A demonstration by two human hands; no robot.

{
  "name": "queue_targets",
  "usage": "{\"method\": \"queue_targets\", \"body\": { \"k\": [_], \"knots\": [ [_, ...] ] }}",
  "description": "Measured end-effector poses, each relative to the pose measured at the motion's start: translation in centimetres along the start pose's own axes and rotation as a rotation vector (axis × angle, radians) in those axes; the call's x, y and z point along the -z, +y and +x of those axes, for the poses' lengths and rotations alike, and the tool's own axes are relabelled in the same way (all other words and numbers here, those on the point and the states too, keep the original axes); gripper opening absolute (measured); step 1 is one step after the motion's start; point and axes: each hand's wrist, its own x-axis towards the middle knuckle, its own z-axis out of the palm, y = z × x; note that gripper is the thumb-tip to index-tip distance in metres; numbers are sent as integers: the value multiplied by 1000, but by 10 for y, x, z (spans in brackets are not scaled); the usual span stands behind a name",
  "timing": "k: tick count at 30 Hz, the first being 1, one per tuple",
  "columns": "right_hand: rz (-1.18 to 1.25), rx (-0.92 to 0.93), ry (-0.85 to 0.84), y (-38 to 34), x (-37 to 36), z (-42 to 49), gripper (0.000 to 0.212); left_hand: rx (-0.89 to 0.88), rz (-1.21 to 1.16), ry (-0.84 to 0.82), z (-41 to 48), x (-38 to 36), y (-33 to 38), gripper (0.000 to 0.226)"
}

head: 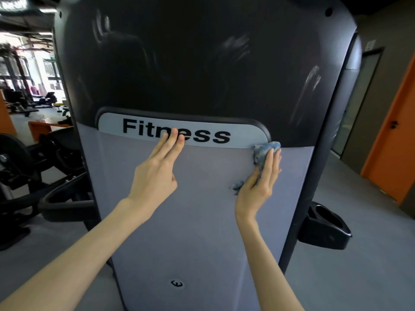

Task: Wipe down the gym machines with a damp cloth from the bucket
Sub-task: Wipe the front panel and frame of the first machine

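A tall gym machine cover [197,232] fills the view, grey below and glossy black above, with a white "Fitness" label [242,135] across its middle. My right hand [258,182] presses a crumpled blue cloth [265,150] flat against the grey panel, just under the label's right corner. My left hand [155,173] rests on the panel with straight fingers whose tips touch the label's lettering. Wet streaks show on the black upper part. No bucket is in view.
A black cup holder [325,225] juts out at the machine's lower right. Dark exercise equipment [40,167] stands close on the left, with more machines farther back. An orange door [395,140] and grey floor [359,277] lie to the right.
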Motion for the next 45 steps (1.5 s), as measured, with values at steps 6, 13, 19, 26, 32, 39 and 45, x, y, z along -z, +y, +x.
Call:
{"method": "queue_targets", "body": {
  "k": [6,13,19,26,32,39,45],
  "knots": [
    [-158,659,-740,54,46,-38,42,25,-8,-30,0,3,2,85],
    [-218,832,-657,-2,9,35,42,13,16,-53,0,6,-2,86],
    [-318,949,-516,3,-9,4,47,-11,27,-73,1,7,-5,86],
    [-300,1162,-621,-22,-14,35,38,-49,-54,-93,2,10,-11,91],
    [-364,976,-633,-9,-10,16,55,53,-79,-36,-30,-14,-33,96],
    [-315,1515,-1025,21,1,-40,41,28,-59,-151,-30,-12,-59,97],
    [-381,1033,-582,-39,-41,30,56,56,-118,-135,-27,-7,-58,93]
  ]
}}
